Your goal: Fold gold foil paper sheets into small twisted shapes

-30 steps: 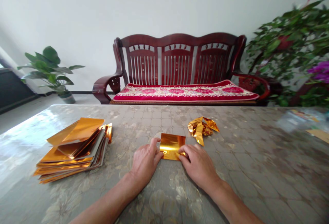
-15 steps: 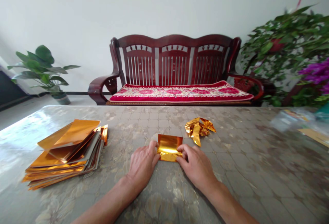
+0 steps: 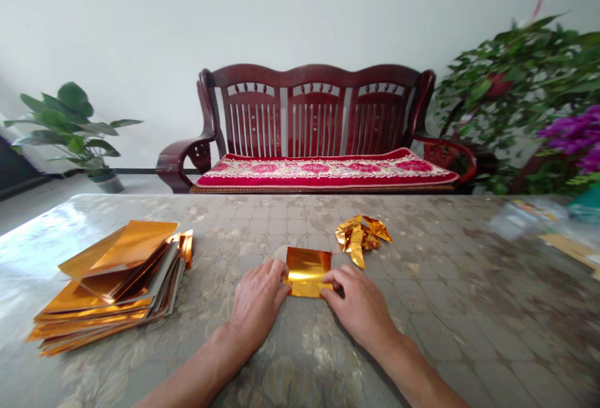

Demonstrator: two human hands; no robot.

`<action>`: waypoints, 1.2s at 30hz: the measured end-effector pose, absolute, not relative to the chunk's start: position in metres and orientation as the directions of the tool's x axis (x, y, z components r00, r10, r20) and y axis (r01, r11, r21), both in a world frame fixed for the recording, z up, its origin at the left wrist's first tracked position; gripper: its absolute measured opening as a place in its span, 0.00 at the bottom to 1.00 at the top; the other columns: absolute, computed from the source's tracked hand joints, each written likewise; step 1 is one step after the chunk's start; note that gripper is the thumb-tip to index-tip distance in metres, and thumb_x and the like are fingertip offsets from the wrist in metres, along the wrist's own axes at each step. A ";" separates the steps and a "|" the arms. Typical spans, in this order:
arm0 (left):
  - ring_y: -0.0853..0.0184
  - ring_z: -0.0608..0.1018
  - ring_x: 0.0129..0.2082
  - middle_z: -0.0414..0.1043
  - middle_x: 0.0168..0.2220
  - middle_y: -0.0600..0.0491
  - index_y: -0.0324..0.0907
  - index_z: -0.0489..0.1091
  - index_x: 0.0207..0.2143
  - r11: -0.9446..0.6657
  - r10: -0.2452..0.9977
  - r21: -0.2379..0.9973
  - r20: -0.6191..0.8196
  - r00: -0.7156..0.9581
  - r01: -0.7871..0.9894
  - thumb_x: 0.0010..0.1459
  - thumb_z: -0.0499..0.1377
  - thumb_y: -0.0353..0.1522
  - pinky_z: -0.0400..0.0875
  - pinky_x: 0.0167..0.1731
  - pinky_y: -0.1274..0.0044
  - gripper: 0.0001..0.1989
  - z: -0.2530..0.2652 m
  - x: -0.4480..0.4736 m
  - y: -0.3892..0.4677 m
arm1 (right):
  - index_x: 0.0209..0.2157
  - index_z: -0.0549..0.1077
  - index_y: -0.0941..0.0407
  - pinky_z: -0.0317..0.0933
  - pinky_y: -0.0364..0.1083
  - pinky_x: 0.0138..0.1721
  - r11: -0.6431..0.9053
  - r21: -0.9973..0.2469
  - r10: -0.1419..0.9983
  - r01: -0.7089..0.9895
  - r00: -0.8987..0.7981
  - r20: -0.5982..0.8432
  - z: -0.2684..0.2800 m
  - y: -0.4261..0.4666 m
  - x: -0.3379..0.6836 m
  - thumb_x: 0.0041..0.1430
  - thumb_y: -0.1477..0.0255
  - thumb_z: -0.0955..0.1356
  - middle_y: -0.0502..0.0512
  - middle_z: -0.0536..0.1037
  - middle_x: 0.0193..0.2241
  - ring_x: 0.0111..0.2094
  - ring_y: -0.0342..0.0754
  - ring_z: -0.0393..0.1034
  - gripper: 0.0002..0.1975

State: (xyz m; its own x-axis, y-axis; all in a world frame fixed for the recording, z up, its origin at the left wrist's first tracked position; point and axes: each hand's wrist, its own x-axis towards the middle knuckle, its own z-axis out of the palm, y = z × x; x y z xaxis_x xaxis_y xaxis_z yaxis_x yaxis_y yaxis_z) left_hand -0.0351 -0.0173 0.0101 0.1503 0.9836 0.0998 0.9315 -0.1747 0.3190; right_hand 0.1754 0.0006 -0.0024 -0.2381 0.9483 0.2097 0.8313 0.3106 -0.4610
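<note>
A small sheet of shiny gold foil paper (image 3: 308, 265) lies on the table in front of me, with a crease running across its lower part. My left hand (image 3: 262, 292) pinches its left edge near the lower corner between thumb and fingers. At the lower right corner, my right hand (image 3: 356, 300) grips the sheet the same way. Just beyond my right hand rests a folded, crinkled gold foil piece (image 3: 360, 238). Off to the left is an uneven stack of gold foil paper sheets (image 3: 112, 283), some showing grey undersides.
The table (image 3: 435, 345) has a patterned, glossy cover. Clear plastic packaging (image 3: 527, 217) and a tan cardboard piece (image 3: 569, 250) lie at the right. Behind the table stands a dark red wooden bench (image 3: 316, 120), with a potted plant (image 3: 75, 130) to its left and leafy plants (image 3: 510, 83) to its right.
The lower part of the foil sheet looks flatter and smoother than before. Both hands keep their grip, and the whole view has shifted slightly.
</note>
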 end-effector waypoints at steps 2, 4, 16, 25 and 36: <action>0.64 0.75 0.41 0.73 0.39 0.53 0.45 0.67 0.39 -0.219 0.973 0.309 0.136 0.184 0.925 0.65 0.52 0.32 0.64 0.40 0.75 0.04 0.008 -0.036 -0.017 | 0.33 0.76 0.51 0.57 0.44 0.37 0.312 -0.457 0.948 0.833 -0.241 0.206 -0.003 0.000 0.176 0.57 0.70 0.69 0.50 0.74 0.31 0.37 0.49 0.69 0.02; 0.64 0.75 0.40 0.73 0.39 0.53 0.45 0.69 0.38 -0.265 0.962 0.305 0.153 0.228 0.915 0.65 0.52 0.31 0.65 0.40 0.75 0.06 0.005 -0.037 -0.016 | 0.33 0.76 0.50 0.58 0.44 0.37 0.314 -0.456 0.947 0.833 -0.243 0.209 -0.003 0.000 0.176 0.58 0.71 0.69 0.50 0.75 0.31 0.38 0.49 0.69 0.03; 0.65 0.73 0.41 0.75 0.41 0.54 0.48 0.75 0.43 -0.470 0.883 0.354 0.201 0.425 0.809 0.66 0.53 0.28 0.67 0.42 0.76 0.12 0.000 -0.035 -0.018 | 0.36 0.76 0.51 0.59 0.45 0.40 0.344 -0.456 0.937 0.821 -0.271 0.221 -0.002 -0.001 0.179 0.59 0.73 0.69 0.51 0.75 0.36 0.41 0.50 0.69 0.04; 0.63 0.72 0.42 0.73 0.44 0.52 0.49 0.68 0.55 -0.586 0.810 0.147 0.136 0.570 0.797 0.66 0.53 0.28 0.70 0.43 0.72 0.17 0.005 -0.040 -0.028 | 0.43 0.78 0.46 0.57 0.48 0.40 0.643 -0.280 0.760 0.713 -0.548 0.350 0.001 -0.008 0.174 0.66 0.72 0.65 0.52 0.75 0.35 0.40 0.50 0.64 0.11; 0.58 0.74 0.48 0.72 0.53 0.45 0.38 0.68 0.55 -0.594 0.792 -0.038 0.150 0.592 0.804 0.65 0.54 0.27 0.71 0.48 0.67 0.16 0.001 -0.035 -0.041 | 0.39 0.77 0.51 0.56 0.47 0.40 0.709 -0.165 0.683 0.686 -0.607 0.407 -0.009 -0.006 0.175 0.63 0.75 0.68 0.49 0.78 0.36 0.38 0.49 0.66 0.06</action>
State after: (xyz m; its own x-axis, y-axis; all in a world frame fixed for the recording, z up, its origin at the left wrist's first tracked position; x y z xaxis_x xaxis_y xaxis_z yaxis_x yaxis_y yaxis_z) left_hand -0.0350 -0.0406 0.0012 0.5920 0.7918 0.1499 0.8038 -0.5937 -0.0383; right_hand 0.1747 -0.0063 -0.0088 -0.6071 0.6826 0.4068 0.6859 0.7087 -0.1655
